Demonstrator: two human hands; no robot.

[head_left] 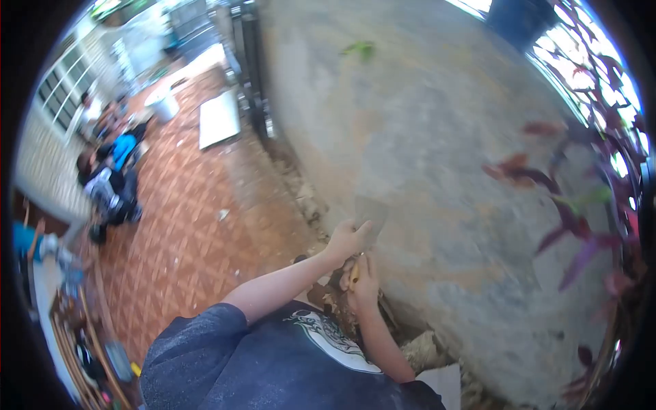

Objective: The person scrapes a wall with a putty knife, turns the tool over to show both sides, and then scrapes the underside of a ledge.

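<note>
My right hand [365,285] is wrapped around the yellowish handle of a scraper, low against the grey plastered wall [444,150]. The flat grey blade of the scraper [372,210] lies close to the wall and is blurred. My left hand [350,240] is closed at the blade's lower part, just beyond the right hand; its fingertips are partly hidden. Below my hands, dark objects and rubble at the foot of the wall show only in part.
Reddish tiled floor [198,225] stretches left, with a white board [219,119] and a white bucket [162,104]. Several people [113,178] sit or stand along the far left. Purple-leaved plants [574,225] hang at right. Broken debris [301,191] lines the wall's base.
</note>
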